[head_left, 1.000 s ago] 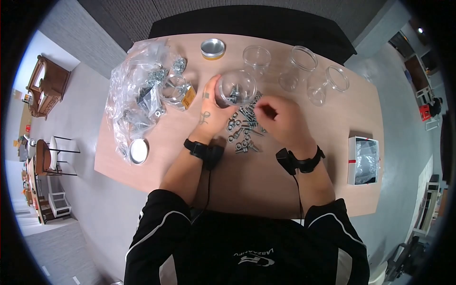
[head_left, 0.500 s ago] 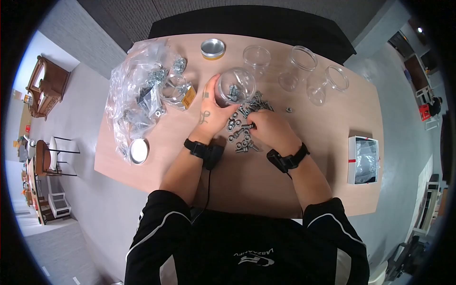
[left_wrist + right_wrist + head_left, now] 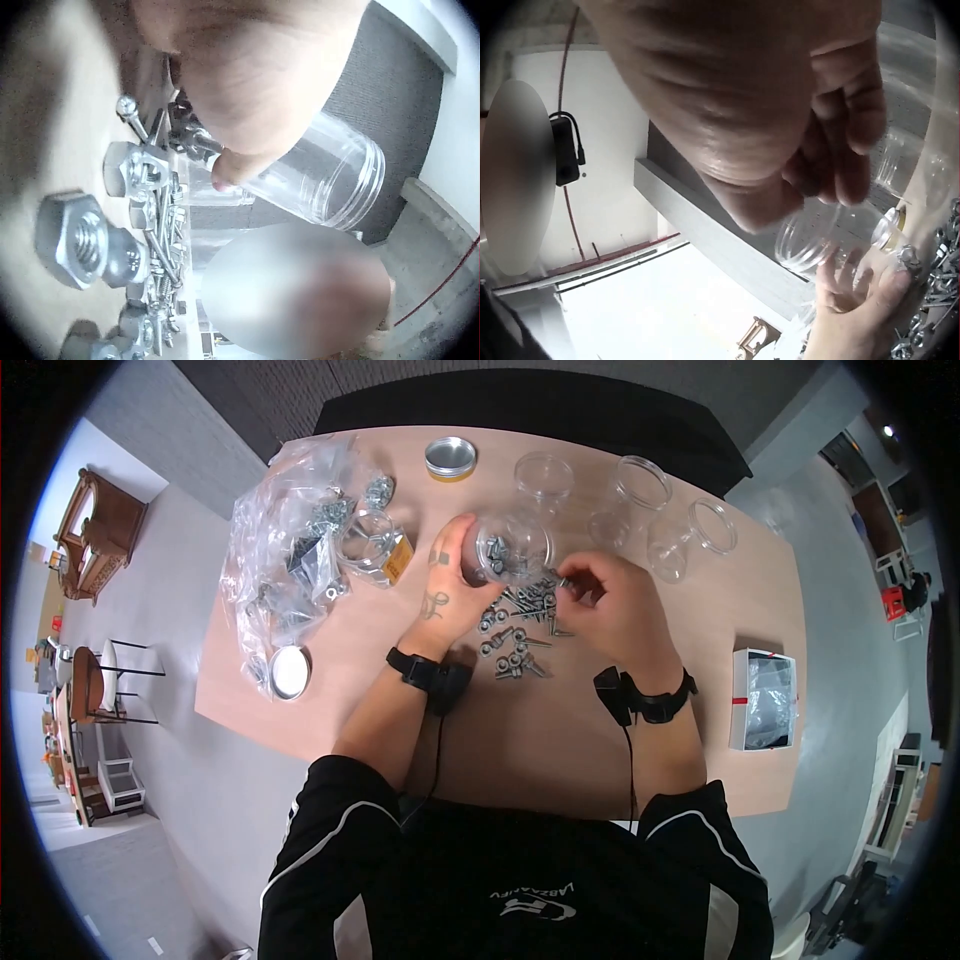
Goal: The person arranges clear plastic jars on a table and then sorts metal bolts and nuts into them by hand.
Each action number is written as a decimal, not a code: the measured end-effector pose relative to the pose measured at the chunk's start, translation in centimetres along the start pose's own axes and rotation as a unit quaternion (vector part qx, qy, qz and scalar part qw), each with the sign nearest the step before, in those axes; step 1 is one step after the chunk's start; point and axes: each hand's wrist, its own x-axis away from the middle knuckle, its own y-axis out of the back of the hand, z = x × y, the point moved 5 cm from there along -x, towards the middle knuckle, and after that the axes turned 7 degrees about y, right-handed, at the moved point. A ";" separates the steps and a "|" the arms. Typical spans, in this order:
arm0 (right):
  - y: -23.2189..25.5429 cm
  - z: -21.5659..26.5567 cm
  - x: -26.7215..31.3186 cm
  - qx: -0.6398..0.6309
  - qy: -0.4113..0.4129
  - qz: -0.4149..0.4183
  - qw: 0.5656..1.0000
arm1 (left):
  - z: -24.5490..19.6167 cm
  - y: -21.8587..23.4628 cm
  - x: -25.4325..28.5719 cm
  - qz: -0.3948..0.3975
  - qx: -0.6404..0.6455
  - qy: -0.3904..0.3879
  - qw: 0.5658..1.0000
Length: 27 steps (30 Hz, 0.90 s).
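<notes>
My left hand (image 3: 455, 595) grips a clear plastic jar (image 3: 537, 532), thumb on the near side. Some metal bolts (image 3: 497, 552) lie inside it. Tilted, with its threaded rim (image 3: 365, 185) pointing away from the table, the jar shows well in the left wrist view. Just right of it, my right hand (image 3: 628, 610) has thumb and fingertips curled together, pinching a small metal bolt (image 3: 564, 583), mostly hidden by the fingers. Below both hands a pile of bolts with nuts (image 3: 515, 645) spreads over the table; large hex nuts (image 3: 71, 240) appear close up in the left wrist view.
Three clear jars, one a tall jar (image 3: 668, 555), stand at the back right. Plastic bags (image 3: 285, 550) of hardware cover the left side, beside another clear jar (image 3: 368, 538). Metal lids (image 3: 450, 457) lie behind and at left. A white box (image 3: 766, 700) sits at right.
My right hand went down to the pile, then came back up beside the jar with a bolt between its fingers. The left hand keeps hold of the jar, which has shifted slightly right.
</notes>
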 end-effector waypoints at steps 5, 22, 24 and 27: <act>0.3 0.7 -0.4 0.068 0.086 -0.060 0.992 | -1.9 -0.1 0.0 0.005 -0.097 -0.114 0.989; -6.9 -0.6 2.2 0.099 0.045 0.174 0.979 | -1.2 -0.1 0.0 0.007 -0.084 -0.111 0.990; -8.5 -2.0 2.5 0.107 0.069 0.168 0.978 | -1.2 -0.1 0.0 0.009 -0.082 -0.103 0.991; -9.3 -3.0 2.3 0.143 0.065 0.155 0.975 | -1.2 0.1 -0.1 0.009 -0.078 -0.089 0.993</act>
